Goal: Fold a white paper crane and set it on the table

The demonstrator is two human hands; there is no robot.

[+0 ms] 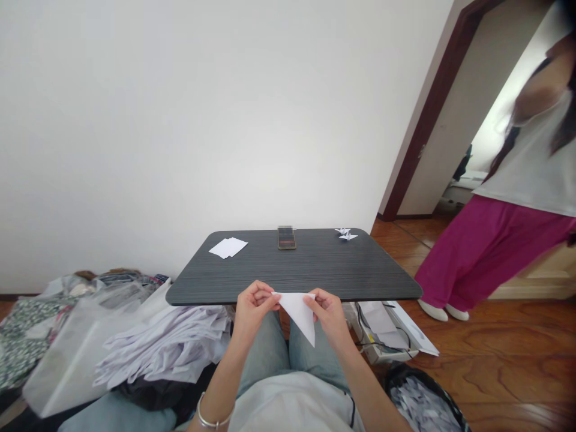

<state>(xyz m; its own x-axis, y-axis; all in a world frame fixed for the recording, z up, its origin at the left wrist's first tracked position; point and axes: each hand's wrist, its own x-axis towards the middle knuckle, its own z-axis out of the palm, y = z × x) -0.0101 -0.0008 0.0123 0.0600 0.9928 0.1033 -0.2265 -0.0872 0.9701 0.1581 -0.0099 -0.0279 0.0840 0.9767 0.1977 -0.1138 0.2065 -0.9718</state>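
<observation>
A white paper folded into a triangle hangs point-down in front of my lap, just below the near edge of the dark table. My left hand pinches its upper left corner with fingers closed. My right hand pinches the upper right corner, fingers also closed. Both hands hold the paper in the air, off the table.
On the table lie white paper sheets at the far left, a small dark box at the far middle, and folded paper cranes at the far right. Bags and white cloth pile at the left. A person in magenta trousers stands at right.
</observation>
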